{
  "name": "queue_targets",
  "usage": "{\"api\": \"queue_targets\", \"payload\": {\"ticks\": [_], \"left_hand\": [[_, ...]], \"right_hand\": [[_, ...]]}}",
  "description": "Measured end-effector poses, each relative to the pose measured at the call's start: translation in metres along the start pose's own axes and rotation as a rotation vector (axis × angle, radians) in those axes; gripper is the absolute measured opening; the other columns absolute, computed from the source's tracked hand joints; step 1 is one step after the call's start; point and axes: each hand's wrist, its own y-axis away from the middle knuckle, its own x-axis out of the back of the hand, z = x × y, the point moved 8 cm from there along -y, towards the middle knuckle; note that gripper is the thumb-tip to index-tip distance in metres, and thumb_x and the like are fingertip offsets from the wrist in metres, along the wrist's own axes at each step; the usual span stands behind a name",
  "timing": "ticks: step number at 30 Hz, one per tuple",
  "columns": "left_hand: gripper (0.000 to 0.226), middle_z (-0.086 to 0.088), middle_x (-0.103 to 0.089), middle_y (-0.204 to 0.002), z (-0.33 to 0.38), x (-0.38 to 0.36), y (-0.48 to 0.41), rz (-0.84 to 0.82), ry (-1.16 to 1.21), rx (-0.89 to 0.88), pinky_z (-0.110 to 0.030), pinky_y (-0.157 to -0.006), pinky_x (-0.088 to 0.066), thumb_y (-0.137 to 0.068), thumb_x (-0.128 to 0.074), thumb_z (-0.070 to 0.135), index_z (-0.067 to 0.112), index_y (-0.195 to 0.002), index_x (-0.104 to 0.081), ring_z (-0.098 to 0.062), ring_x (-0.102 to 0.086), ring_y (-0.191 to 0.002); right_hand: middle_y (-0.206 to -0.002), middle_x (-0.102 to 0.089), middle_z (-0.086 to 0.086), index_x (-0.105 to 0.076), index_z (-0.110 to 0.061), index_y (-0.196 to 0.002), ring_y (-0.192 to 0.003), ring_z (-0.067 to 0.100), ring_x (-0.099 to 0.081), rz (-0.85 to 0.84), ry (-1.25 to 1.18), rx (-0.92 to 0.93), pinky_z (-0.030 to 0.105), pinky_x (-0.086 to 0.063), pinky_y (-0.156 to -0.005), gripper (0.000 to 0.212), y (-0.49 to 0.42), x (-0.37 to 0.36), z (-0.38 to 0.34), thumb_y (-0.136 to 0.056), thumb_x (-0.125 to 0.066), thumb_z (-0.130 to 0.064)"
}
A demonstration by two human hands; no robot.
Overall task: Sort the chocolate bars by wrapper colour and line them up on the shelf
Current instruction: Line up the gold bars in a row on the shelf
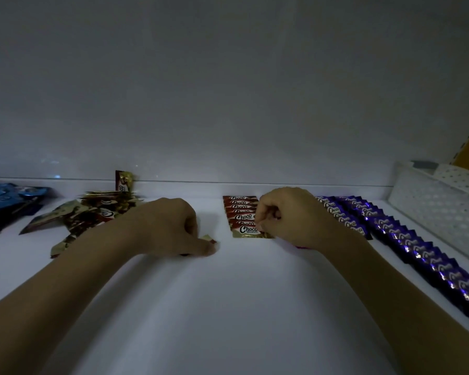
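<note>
1. A white shelf [228, 307] is shown.
2. Blue bars [6, 204] are heaped at far left, with a loose gold-and-red pile [92, 212] just beside them and a single gold-and-red bar [210, 238] nearer the centre.
3. A red row [240, 212] is laid overlapping at the centre.
4. Purple rows [390, 231] are lined up at right, beside a white perforated basket [431, 209].

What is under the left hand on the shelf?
Only a gold-and-red wrapper corner shows by the thumb of the left hand; the hand covers the rest of that bar.
</note>
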Motion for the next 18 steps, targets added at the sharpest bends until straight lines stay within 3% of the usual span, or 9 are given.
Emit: {"api": "queue_targets", "payload": {"ticks": [4, 8, 12, 15, 18], "left_hand": [[0.045, 0.012, -0.068, -0.062, 0.000, -0.002, 0.001, -0.066, 0.087, -0.023, -0.019, -0.059, -0.046, -0.065, -0.071, 0.065, 0.020, -0.071, -0.067, 0.005, -0.056, -0.053], [0.040, 0.017, -0.066, -0.059, 0.002, -0.002, 0.002, -0.087, 0.118, -0.032, -0.016, -0.054, -0.039, -0.064, -0.074, 0.060, 0.023, -0.073, -0.062, 0.009, -0.055, -0.052], [0.043, 0.012, -0.067, -0.066, 0.001, -0.002, 0.003, -0.066, 0.156, -0.015, -0.016, -0.053, -0.041, -0.062, -0.080, 0.056, 0.028, -0.084, -0.054, 0.005, -0.057, -0.052], [0.038, 0.008, -0.066, -0.067, 0.013, 0.000, 0.008, -0.016, 0.246, -0.122, -0.020, -0.052, -0.047, -0.068, -0.083, 0.033, 0.029, -0.086, -0.049, 0.000, -0.056, -0.052], [0.030, 0.008, -0.060, -0.064, 0.028, 0.011, 0.013, 0.096, 0.287, -0.273, -0.022, -0.053, -0.044, -0.073, -0.073, 0.010, 0.026, -0.081, -0.049, -0.001, -0.051, -0.052]], "right_hand": [[-0.065, -0.046, -0.024, -0.073, -0.027, -0.083, -0.065, -0.005, -0.044, 0.055, -0.031, 0.061, 0.023, -0.029, -0.074, 0.004, 0.001, 0.003, -0.010, -0.080, -0.071, -0.025], [-0.070, -0.043, -0.025, -0.073, -0.029, -0.089, -0.078, -0.001, -0.041, -0.004, 0.014, 0.082, 0.026, -0.028, -0.081, 0.008, 0.001, -0.003, -0.014, -0.083, -0.069, -0.030], [-0.078, -0.047, -0.020, -0.073, -0.030, -0.091, -0.085, 0.003, -0.042, -0.018, 0.025, 0.078, 0.027, -0.030, -0.083, 0.009, 0.002, -0.007, -0.012, -0.084, -0.068, -0.031], [-0.073, -0.049, -0.022, -0.074, -0.028, -0.091, -0.075, -0.001, -0.046, 0.044, -0.024, 0.075, 0.022, -0.034, -0.079, 0.009, 0.001, -0.003, -0.012, -0.084, -0.068, -0.028], [-0.067, -0.054, -0.024, -0.074, -0.022, -0.089, -0.069, -0.009, -0.053, 0.113, -0.213, 0.067, 0.006, -0.034, -0.065, 0.008, 0.001, 0.001, -0.015, -0.085, -0.067, -0.021]]}}
